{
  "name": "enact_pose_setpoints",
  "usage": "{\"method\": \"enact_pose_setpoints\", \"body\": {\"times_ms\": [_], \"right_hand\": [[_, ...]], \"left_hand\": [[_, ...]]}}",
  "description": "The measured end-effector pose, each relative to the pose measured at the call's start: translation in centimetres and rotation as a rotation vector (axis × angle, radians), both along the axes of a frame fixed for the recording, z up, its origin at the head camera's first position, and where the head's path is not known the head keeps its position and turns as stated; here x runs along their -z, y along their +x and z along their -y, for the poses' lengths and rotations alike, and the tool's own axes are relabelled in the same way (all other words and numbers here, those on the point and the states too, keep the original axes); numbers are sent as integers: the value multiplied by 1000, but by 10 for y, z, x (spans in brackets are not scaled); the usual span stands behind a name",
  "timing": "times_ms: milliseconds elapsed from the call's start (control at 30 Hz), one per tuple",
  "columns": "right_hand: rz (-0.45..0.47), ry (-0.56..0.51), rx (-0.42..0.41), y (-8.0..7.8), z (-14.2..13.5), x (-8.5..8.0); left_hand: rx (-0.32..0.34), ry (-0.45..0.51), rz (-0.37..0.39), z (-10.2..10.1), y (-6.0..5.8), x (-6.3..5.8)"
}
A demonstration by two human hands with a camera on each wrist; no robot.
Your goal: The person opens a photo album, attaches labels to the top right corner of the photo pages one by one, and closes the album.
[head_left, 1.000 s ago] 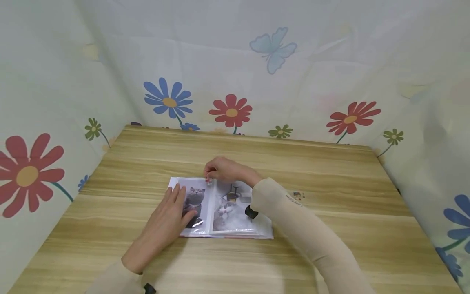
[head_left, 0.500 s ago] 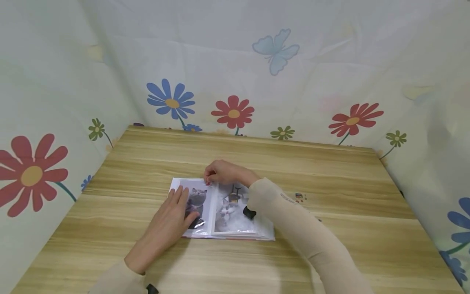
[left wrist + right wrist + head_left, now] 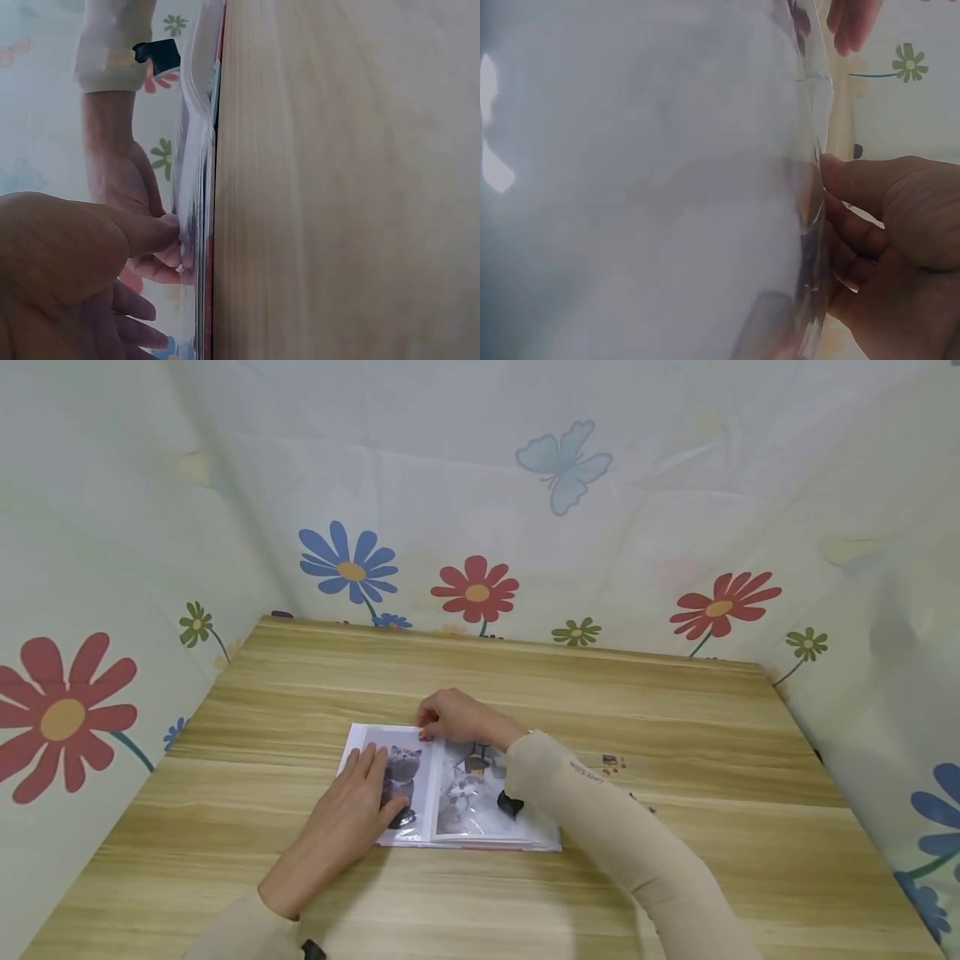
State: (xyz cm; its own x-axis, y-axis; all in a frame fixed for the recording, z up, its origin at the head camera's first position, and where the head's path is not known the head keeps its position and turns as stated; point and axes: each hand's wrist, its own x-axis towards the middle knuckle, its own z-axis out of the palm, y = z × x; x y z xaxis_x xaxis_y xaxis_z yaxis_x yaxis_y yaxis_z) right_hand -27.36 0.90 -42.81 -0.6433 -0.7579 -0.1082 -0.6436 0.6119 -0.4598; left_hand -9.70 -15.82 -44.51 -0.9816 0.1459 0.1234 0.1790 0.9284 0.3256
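Note:
An open photo album [image 3: 429, 810] lies on the wooden table, with a grey cat photo [image 3: 403, 768] on the left page and a cat photo in pale tones [image 3: 461, 802] on the right. My left hand [image 3: 348, 802] rests on the left page, fingers fairly straight, thumb over the photo's edge. At the top of the album near the fold, my right hand [image 3: 457, 714] has its fingers curled and pinches a small red-and-white piece [image 3: 426, 737] against the page. In the right wrist view, the glossy page [image 3: 667, 187] fills most of the picture, with the right thumb [image 3: 855, 184] at its edge.
Several tiny coloured pieces [image 3: 611, 762] lie on the table [image 3: 712, 735] right of the album, partly beside the right sleeve [image 3: 622, 827]. A flowered cloth [image 3: 630, 527] hangs behind the table and along both sides.
The right fingertips have come down slightly over the small red-and-white piece, covering more of it. The left hand stays on the left page. The head view has shifted a little.

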Motion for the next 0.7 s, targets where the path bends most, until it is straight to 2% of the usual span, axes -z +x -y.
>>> {"method": "enact_pose_setpoints", "body": {"times_ms": [133,267,333,467,567,700], "right_hand": [[-78,-10,36,8,-5,-6],[-159,-6,42,28,-15,-16],[-215,37,29,41,-21,-18],[-308,202,3,69,-27,-15],[-305,323,6,83,-25,-11],[-312,397,17,92,-20,-4]], "left_hand": [[-1,-1,27,-1,1,0],[2,-8,22,-1,2,0],[5,-12,18,-2,2,0],[22,-32,42,-3,1,-1],[44,-49,90,-2,-1,-3],[70,-61,140,-2,-2,-4]]}}
